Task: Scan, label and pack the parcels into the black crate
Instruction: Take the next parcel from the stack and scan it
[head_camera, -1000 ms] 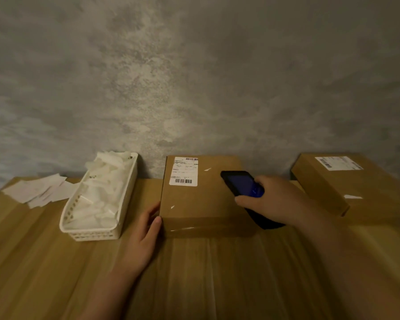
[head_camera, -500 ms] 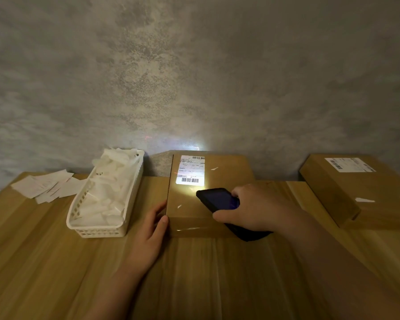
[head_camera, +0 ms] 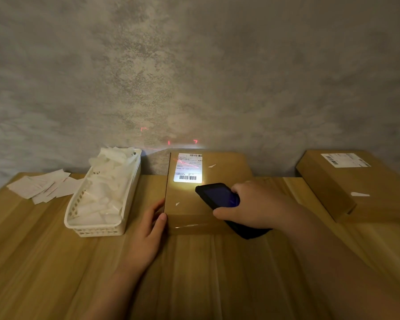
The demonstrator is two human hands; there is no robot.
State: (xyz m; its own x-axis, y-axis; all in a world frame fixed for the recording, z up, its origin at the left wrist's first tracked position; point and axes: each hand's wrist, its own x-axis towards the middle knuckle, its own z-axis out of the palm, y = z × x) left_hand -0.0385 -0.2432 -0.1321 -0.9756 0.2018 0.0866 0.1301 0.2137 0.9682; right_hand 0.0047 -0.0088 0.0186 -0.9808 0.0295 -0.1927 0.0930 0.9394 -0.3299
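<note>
A brown cardboard parcel lies flat on the wooden table in the middle. Its white shipping label at the far left corner is lit by a bright beam with red laser lines across it. My right hand grips a black handheld scanner over the parcel's near half, its front aimed at the label. My left hand rests against the parcel's near left edge, thumb on the corner. A second labelled parcel lies at the far right. The black crate is out of view.
A white slotted basket full of white paper pieces stands left of the parcel. Loose white slips lie at the far left. A grey mottled wall rises right behind the table; red laser marks fall on it.
My right hand has moved the scanner left over the parcel and the beam has come on, lighting the label. My left hand has stayed at the parcel's edge.
</note>
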